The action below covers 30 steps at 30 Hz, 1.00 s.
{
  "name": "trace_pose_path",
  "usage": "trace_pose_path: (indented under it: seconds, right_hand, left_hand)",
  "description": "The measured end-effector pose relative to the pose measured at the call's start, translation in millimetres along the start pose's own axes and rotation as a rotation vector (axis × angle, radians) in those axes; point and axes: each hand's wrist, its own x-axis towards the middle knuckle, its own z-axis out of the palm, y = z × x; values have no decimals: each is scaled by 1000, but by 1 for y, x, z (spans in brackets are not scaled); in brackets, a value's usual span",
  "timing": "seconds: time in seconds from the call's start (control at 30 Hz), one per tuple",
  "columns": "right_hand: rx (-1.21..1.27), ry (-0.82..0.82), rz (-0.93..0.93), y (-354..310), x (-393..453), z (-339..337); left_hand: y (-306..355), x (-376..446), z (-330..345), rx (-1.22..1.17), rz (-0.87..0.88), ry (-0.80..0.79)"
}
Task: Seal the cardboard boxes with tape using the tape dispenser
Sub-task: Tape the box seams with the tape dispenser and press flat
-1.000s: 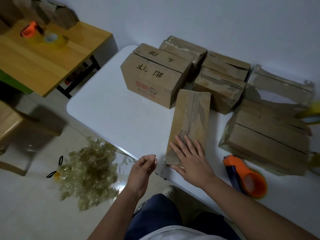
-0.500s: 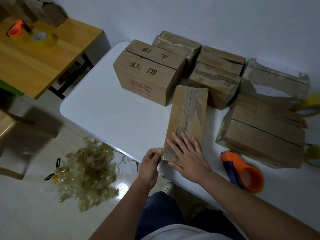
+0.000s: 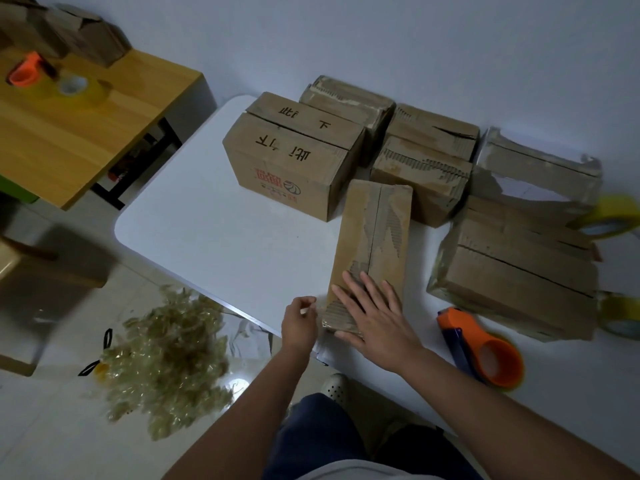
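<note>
We press our right hand (image 3: 375,320) flat on the narrow box (image 3: 372,244) while our left hand (image 3: 299,322) pinches beside its near corner; the tape dispenser (image 3: 485,348) lies right on the tabletop (image 3: 214,230).

1 head-worn wide-angle view, looking forward and down, close over white table (image 3: 214,237), edges perhaps distorted

Plain room used as home packing spot: bare white wall (image 3: 450,46), tiled floor (image 3: 52,427), white table (image 3: 214,237) crowded with worn boxes (image 3: 294,161), tape rolls (image 3: 609,216), wooden side table (image 3: 69,133), tape-scrap pile (image 3: 166,358) on floor.
</note>
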Motion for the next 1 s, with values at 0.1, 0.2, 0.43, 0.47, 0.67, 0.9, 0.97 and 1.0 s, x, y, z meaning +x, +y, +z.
trace_pose_path:
  seconds: [0.1, 0.2, 0.43, 0.47, 0.67, 0.9, 0.97, 1.0]
  right_hand:
    - [-5, 0, -3, 1, 1, 0]
    - [-16, 5, 0, 0, 1, 1]
    - [-24, 2, 7, 1, 1, 3]
    - [-29, -3, 6, 1, 2, 3]
    - [-16, 2, 4, 2, 1, 2]
    - [58, -13, -14, 3, 1, 1]
    - [112, -33, -37, 6, 0, -2]
    - [156, -28, -41, 7, 0, -6]
  left_hand:
    - [-2, -9, -31, 62, 60, -1]
    - [7, -31, -36, 150, 193, -192]
    - [8, -41, -41, 644, 544, -373]
    - [13, -33, -48, 675, 587, -424]
    - [42, 10, -55, 1035, 726, -571]
    - [32, 4, -37, 919, 659, -585]
    - [33, 7, -48, 950, 619, -603]
    - [36, 9, -55, 960, 606, -585]
